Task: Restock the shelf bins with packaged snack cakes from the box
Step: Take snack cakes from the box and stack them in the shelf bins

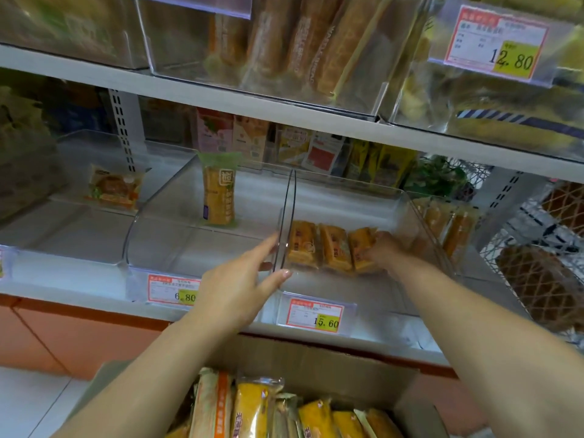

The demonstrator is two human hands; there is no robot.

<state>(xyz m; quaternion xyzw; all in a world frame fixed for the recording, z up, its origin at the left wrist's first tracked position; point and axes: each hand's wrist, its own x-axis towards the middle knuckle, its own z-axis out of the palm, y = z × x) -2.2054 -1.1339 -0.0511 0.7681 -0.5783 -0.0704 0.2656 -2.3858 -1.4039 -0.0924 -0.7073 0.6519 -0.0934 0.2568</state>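
One cardboard box [347,365]. In the box: at least six packs [252,406] showing, rest cut off. Straight above the box: one clear bin [316,279] with three snack cakes [335,248]. Above the box, to the left: one bin with one tall pack [219,191]; further left, one bin with one burger-print pack [113,188]. Above the box, to the right: one bin, pack count unclear. Three readable price tags [314,314]. Two shelf boards [284,110] above the box. Two hands: left hand [240,289], right hand [384,248].
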